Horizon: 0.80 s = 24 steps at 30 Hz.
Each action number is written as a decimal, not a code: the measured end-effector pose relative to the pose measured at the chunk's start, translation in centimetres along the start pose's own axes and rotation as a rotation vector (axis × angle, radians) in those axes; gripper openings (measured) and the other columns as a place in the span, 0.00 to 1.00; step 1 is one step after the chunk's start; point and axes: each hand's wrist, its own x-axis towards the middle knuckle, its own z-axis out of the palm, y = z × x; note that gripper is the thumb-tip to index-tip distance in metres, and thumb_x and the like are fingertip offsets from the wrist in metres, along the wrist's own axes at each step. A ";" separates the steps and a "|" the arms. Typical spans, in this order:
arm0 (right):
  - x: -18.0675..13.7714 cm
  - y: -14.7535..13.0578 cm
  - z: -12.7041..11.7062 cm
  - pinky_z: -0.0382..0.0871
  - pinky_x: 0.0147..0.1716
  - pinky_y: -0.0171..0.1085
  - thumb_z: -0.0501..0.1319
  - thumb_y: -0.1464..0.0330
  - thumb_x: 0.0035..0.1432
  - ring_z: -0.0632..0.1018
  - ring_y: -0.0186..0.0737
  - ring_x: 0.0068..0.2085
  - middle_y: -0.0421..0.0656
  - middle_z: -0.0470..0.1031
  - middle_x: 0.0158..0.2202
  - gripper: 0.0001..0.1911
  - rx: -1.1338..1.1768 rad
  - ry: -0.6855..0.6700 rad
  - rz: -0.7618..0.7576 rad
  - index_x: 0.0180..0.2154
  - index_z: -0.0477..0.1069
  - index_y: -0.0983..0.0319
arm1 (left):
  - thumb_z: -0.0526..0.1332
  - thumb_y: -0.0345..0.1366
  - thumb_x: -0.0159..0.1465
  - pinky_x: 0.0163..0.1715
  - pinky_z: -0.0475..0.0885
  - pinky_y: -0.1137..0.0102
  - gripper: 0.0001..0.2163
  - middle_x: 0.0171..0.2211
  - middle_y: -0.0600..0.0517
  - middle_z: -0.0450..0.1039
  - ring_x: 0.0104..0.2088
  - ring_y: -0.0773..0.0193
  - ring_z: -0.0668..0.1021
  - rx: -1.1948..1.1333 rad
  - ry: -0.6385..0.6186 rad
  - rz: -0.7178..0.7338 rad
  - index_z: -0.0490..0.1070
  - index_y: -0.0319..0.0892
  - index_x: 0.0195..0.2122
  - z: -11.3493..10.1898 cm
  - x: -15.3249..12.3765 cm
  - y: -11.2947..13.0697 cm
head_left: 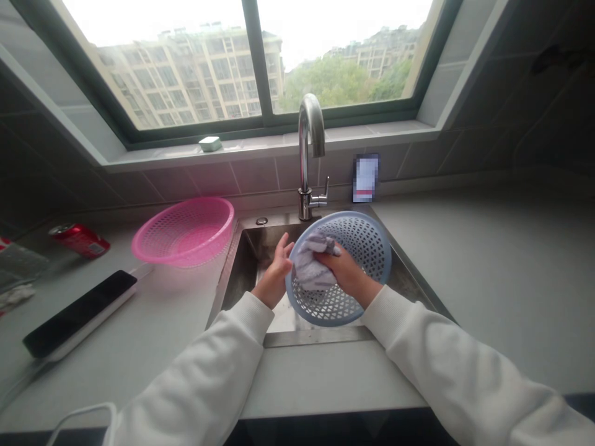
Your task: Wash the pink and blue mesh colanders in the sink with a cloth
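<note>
Colander [367, 248], blue plastic, over sink [246, 266]; R hand [341, 269] clenching grey cloth [312, 263] inside; L hand [276, 272] at rim [289, 291], grip unclear

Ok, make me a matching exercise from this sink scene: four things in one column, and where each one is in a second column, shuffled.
Things:
1. pink plastic basket
2. red soda can
3. grey cloth
4. small white container

Places:
A. on the window sill
B. in the right hand, against the blue basket
C. on its side on the far left of the counter
D. on the counter, beside the sink

Pairs: 1-D, 2-C, 3-B, 4-A.
</note>
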 end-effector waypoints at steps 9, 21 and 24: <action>0.3 1.0 0.9 0.72 0.48 0.44 0.70 0.64 0.48 0.78 0.46 0.44 0.40 0.80 0.40 0.16 -0.098 -0.113 0.062 0.42 0.76 0.57 | 0.79 0.46 0.50 0.71 0.60 0.48 0.42 0.63 0.46 0.73 0.68 0.39 0.69 0.099 0.052 0.134 0.66 0.50 0.65 0.8 0.2 -0.6; 0.5 1.1 1.6 0.72 0.48 0.43 0.70 0.63 0.48 0.78 0.45 0.45 0.41 0.80 0.42 0.18 -0.051 -0.096 0.011 0.43 0.74 0.57 | 0.73 0.38 0.53 0.61 0.73 0.53 0.33 0.52 0.47 0.81 0.58 0.43 0.79 -0.132 0.068 0.051 0.71 0.45 0.62 2.4 -0.8 0.5; 0.6 1.0 1.4 0.70 0.42 0.41 0.69 0.69 0.44 0.78 0.44 0.39 0.40 0.80 0.36 0.13 -0.365 -0.199 0.075 0.36 0.75 0.59 | 0.73 0.39 0.52 0.63 0.71 0.55 0.31 0.51 0.48 0.81 0.57 0.46 0.80 -0.147 0.149 0.099 0.73 0.45 0.60 1.7 -0.6 0.4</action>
